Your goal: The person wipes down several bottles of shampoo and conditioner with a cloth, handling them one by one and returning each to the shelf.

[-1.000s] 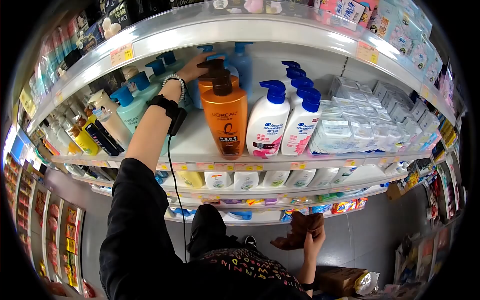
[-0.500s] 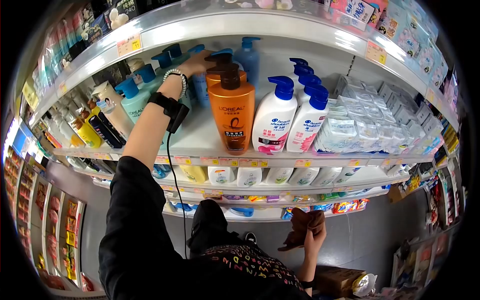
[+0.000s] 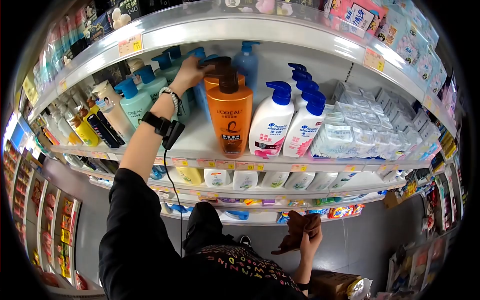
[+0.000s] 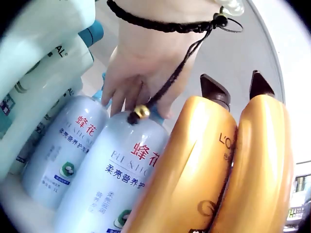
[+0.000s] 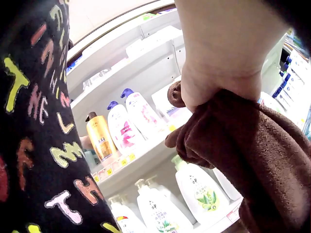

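My left hand (image 3: 189, 74) reaches to the back of the shelf, beside the orange L'Oreal pump bottles (image 3: 231, 117). The left wrist view shows its fingers curled down around the blue pump top of a pale blue shampoo bottle (image 4: 114, 155). A second pale blue bottle (image 4: 68, 141) stands to its left, and brown-topped orange bottles (image 4: 184, 155) stand close on its right. Low in front of the body, my right hand (image 3: 311, 241) grips a bunched brown cloth (image 3: 294, 231), which hangs down in loose folds (image 5: 267, 160).
White Head & Shoulders bottles (image 3: 271, 120) with blue pumps stand right of the orange ones, then stacked white packs (image 3: 350, 130). Mint-green bottles (image 3: 134, 107) line the left. An upper shelf edge (image 3: 240, 29) overhangs the arm. A cardboard box (image 3: 332, 284) sits on the floor.
The left hand has drawn back slightly toward me and left, staying at the blue bottle. The right hand has kept its hold on the cloth, and the cloth's folds have shifted a little.
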### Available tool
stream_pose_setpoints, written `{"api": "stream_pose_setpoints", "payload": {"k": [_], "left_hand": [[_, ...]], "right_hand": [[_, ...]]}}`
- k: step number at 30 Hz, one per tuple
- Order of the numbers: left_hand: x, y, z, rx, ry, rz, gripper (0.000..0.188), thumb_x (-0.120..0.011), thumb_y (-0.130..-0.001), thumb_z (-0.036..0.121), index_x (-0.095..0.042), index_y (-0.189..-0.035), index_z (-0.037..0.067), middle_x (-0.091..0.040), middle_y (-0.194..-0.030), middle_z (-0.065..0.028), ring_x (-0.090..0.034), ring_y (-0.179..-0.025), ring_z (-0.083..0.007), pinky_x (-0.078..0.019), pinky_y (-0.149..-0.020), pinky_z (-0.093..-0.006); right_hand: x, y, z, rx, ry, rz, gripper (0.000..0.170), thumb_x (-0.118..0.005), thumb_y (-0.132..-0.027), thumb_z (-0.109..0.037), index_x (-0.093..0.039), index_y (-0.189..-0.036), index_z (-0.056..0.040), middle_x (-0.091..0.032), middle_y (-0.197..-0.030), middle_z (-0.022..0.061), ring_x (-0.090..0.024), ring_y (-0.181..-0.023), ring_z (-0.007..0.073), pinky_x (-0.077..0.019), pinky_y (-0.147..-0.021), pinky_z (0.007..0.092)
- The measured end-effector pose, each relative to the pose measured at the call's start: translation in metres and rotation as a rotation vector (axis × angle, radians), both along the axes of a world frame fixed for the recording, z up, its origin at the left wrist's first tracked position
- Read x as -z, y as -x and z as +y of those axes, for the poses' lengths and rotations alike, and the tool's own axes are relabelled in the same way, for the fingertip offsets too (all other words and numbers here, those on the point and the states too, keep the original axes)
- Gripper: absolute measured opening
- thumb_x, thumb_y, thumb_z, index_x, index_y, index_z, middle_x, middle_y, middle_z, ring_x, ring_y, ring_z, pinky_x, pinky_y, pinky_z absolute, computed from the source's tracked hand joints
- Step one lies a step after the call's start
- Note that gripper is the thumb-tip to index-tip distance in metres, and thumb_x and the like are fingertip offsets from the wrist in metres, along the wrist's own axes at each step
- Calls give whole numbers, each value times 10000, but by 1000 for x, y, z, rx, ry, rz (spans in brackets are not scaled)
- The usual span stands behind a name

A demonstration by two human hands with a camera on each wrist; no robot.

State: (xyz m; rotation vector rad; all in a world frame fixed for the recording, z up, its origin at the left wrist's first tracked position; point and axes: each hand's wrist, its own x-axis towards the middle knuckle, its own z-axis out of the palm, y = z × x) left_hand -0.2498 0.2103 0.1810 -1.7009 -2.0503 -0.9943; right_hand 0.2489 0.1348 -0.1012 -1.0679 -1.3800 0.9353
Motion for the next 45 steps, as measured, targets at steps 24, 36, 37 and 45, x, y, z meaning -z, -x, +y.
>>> {"api": "stream_pose_setpoints", "payload": {"k": [24,36,37,45], "left_hand": [[-31,-42,-31,102,-63,1,266,-483,-872,63,-558,-1114,-20,-628,-969,-172,-623,-887,-230,-493,-772,-316],[114,-87,-43,505,-399,-1241,464,-286,-974,407,-416,-1275,79,-477,-1260,-25,-435,-1155,-144,-340,-964,-279],[122,-89,-38,482,-447,-1240,463,-292,-972,411,-421,-1270,83,-480,-1256,-25,-437,-1155,-150,-339,-970,-283],[112,-99,-36,421,-338,-1469,428,-341,-969,255,-261,-1376,151,-450,-1264,-48,-446,-1146,-150,-388,-950,-295]], "right_hand": [[1,15,5,-123,112,-42,371,-551,-758,-31,-518,-1111,78,-595,-990,111,-545,-963,152,-423,-841,288],[3,8,13,-81,66,-47,349,-516,-735,-2,-521,-1076,70,-585,-954,96,-539,-941,143,-412,-838,275],[-1,11,12,-79,72,-50,349,-516,-735,-2,-521,-1076,70,-585,-954,96,-539,-941,143,-412,-838,275],[-10,22,5,-116,113,-27,336,-503,-734,0,-523,-1063,65,-585,-943,97,-540,-944,148,-412,-838,281]]}}
